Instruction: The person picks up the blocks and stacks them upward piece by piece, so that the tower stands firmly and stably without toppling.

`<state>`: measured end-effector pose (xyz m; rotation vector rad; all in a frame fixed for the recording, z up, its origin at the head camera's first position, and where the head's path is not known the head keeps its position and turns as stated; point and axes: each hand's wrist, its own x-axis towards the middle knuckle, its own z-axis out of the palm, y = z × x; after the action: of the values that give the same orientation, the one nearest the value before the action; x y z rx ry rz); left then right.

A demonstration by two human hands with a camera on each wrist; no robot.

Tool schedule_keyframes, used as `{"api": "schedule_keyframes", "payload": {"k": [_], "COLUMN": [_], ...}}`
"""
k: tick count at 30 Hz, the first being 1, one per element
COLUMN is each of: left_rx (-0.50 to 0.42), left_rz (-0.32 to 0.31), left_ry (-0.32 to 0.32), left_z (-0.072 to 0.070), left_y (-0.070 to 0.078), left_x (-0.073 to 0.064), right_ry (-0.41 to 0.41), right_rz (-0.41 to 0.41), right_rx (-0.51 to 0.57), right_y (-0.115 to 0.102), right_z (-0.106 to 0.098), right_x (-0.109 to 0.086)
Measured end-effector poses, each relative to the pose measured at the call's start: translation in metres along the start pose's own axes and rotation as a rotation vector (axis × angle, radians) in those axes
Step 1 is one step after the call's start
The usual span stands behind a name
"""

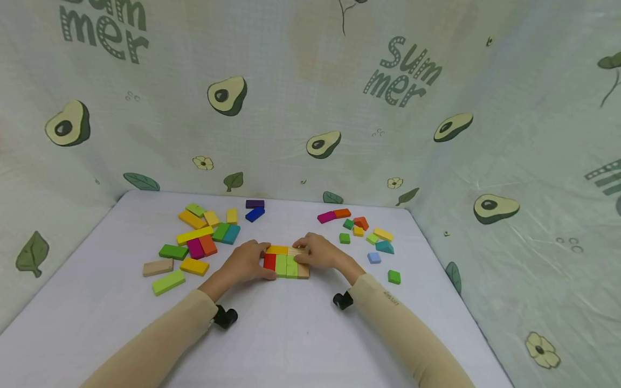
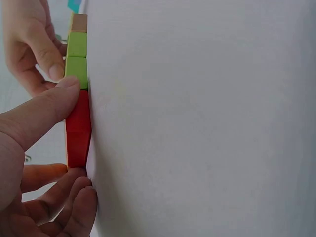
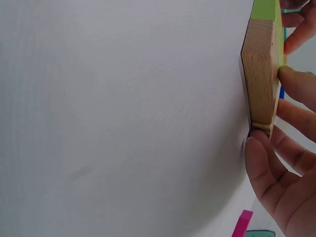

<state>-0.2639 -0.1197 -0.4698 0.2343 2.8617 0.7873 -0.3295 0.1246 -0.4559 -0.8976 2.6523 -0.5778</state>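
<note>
With my left hand [image 1: 249, 260] curled about the red block [image 1: 269, 262] and my right hand [image 1: 318, 251] closed around the wooden blocks [image 1: 303, 271], I could, by squeezing unevenly, pop the light green blocks [image 1: 281, 266] between them up off the table [image 1: 301, 334].

Pale fabric [image 1: 276, 59] printed with avocados [image 1: 233, 92] and "Summer" lettering [image 1: 404, 73] hangs behind the white table [image 1: 286, 339] and along its sides.
</note>
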Motion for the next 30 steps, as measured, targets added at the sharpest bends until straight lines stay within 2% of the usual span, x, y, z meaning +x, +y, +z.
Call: {"api": "schedule_keyframes", "payload": {"k": [4,9,15,22,30], "left_rx": [0.0,0.007,-0.001,-0.015,-0.043], "left_rz": [0.0,0.018,0.005,0.008,0.009], "left_ry": [-0.007,-0.015,-0.007,-0.012,-0.017], "left_z": [0.0,-0.001,0.0,0.002,0.0], "left_y": [0.002,0.003,0.002,0.0,0.002], "left_x": [0.001,0.001,0.002,0.001,-0.002], "right_ry": [-0.005,-0.018,0.01,0.039,0.058], "right_rz": [0.007,0.041,0.042,0.022,0.052], "right_rx": [-0.007,0.042,0.09,0.082,0.079], "right_y": [-0.002,-0.004,-0.007,-0.012,-0.008], "right_z": [-0.001,-0.002,0.003,0.013,0.02], "right_x": [-0.006,-0.024,-0.039,-0.041,-0.041]}}
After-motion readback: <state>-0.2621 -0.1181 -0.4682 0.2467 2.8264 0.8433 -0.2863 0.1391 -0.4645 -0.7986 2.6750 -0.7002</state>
